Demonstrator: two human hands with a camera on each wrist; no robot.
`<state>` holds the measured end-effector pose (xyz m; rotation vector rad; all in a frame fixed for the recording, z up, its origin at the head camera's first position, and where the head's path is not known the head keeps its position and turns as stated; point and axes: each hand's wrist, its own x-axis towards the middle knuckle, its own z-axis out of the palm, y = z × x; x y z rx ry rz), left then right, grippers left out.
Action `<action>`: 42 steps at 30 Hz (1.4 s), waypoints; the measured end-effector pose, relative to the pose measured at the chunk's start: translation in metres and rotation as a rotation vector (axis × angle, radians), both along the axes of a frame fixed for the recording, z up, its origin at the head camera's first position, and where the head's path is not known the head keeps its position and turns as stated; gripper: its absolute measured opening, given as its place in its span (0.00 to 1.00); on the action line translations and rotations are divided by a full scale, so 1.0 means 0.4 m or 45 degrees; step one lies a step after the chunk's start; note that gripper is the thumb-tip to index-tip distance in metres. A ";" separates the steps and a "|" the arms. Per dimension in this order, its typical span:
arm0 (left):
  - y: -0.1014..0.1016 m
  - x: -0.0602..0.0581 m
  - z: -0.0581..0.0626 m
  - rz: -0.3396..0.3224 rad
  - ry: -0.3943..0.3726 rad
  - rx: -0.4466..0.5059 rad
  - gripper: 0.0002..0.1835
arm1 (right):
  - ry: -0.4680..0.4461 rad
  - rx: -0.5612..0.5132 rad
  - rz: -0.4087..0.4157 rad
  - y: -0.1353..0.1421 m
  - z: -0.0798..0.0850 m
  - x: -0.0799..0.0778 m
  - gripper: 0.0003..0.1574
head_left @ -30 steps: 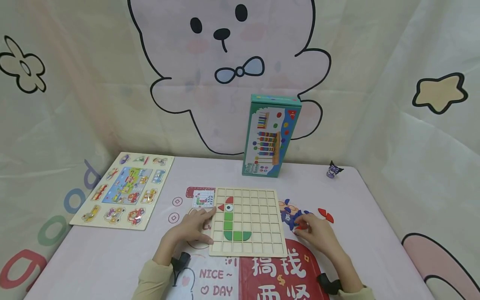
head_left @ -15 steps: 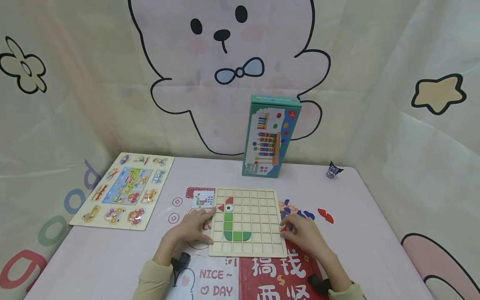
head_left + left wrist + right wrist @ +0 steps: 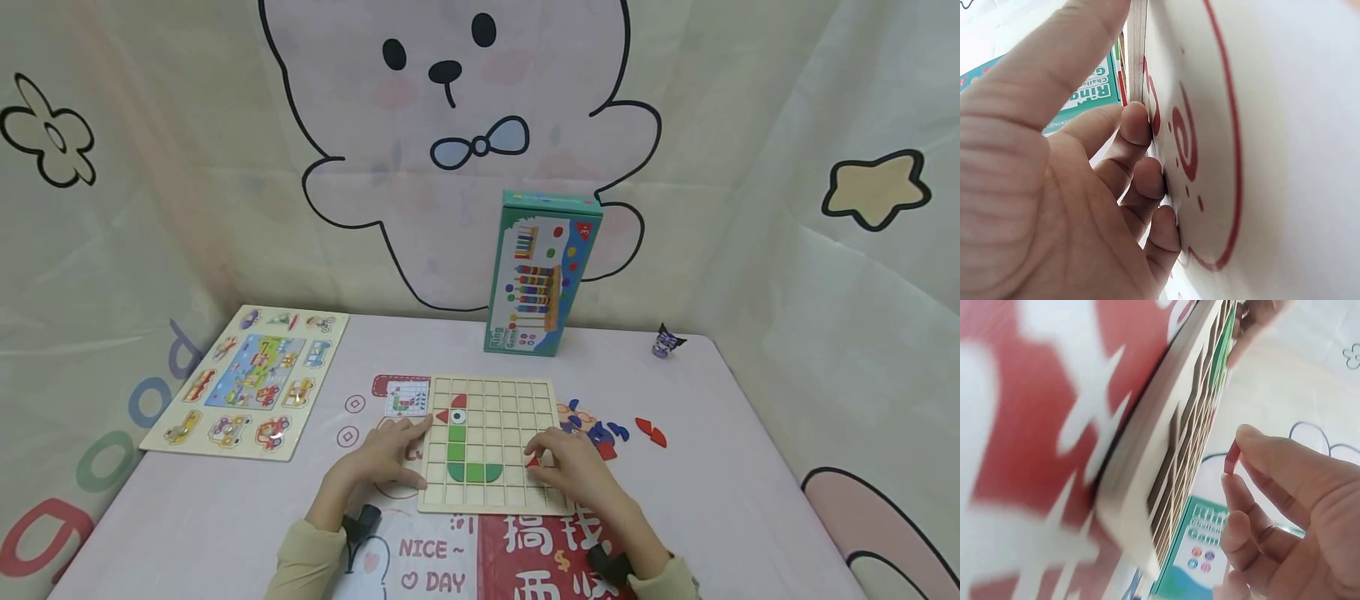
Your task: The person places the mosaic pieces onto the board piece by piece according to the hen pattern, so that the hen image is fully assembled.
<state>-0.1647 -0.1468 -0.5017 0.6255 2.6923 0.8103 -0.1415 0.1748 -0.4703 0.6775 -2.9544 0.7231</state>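
Note:
A wooden grid board [image 3: 517, 408] lies at the middle of the table, its left part holding red and green pieces and one square with an eye. My left hand [image 3: 381, 457] rests beside the board, with the thumb and index fingertip at its left edge. Above the right part of the grid, my right hand [image 3: 576, 468] pinches a small red puzzle piece [image 3: 532, 462] between thumb and index finger. In the right wrist view the red piece [image 3: 1232, 457] shows edge-on, apart from the board. Its full outline is hidden by the fingertips.
Loose blue and red pieces [image 3: 600, 433] lie right of the board, with two red ones [image 3: 651, 431] farther out. A pattern card [image 3: 407, 398] touches the board's upper left. Behind stand a green game box [image 3: 542, 275] and a small purple figure [image 3: 666, 342]; a vehicle puzzle [image 3: 255, 371] lies left.
My right hand has moved left from the loose pieces to over the board, carrying the red piece. The left hand has stayed at the board's edge.

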 end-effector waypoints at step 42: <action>-0.005 -0.005 -0.010 0.025 -0.042 -0.023 0.54 | -0.029 0.114 0.300 -0.176 -0.018 0.026 0.09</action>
